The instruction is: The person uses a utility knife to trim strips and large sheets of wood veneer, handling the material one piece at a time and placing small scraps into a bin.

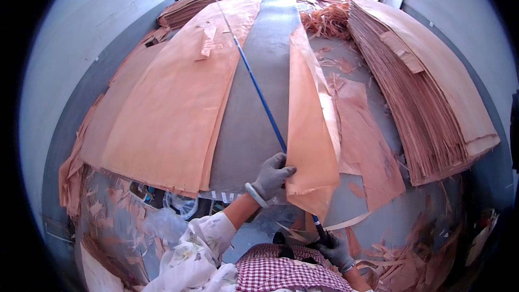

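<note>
Head view: the long pole (pixel 254 84) (blue) slants away leftward.

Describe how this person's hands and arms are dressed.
The left hand wears a grey glove, with a thick pale bangle at the wrist and a loose white sleeve patterned with flowers or leaves. The right hand wears a darker-looking grey glove; a pale band shows at its wrist, too small to identify.
</note>
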Demonstrator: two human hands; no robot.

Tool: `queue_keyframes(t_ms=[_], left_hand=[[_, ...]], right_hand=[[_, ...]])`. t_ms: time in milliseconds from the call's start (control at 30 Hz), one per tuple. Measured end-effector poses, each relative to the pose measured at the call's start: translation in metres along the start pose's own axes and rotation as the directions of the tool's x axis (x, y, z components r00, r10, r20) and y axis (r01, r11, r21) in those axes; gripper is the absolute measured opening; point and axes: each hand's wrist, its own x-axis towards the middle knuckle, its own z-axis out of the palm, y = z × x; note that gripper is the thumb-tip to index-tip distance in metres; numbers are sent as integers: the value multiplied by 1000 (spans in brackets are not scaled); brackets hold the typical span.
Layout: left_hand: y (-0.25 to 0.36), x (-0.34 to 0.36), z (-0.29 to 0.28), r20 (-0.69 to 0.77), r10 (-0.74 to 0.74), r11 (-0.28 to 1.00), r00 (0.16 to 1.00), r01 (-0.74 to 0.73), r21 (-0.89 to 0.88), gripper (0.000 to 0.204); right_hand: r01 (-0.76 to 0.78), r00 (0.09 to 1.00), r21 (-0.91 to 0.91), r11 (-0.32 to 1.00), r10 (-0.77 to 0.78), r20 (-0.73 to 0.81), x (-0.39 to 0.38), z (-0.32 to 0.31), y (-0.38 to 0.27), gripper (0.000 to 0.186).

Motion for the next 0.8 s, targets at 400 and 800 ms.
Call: queue_keyframes(t_ms=[400,800], left_hand=[[-20,85,212,133,79,937,988,-119,329,15],[-105,164,413,211,39,801,977,-157,578,16]], right_hand=[[-119,940,98,988,143,-309,-68,-88,23,20],[-242,872,49,969,240,-426,-159,-227,36,22]])
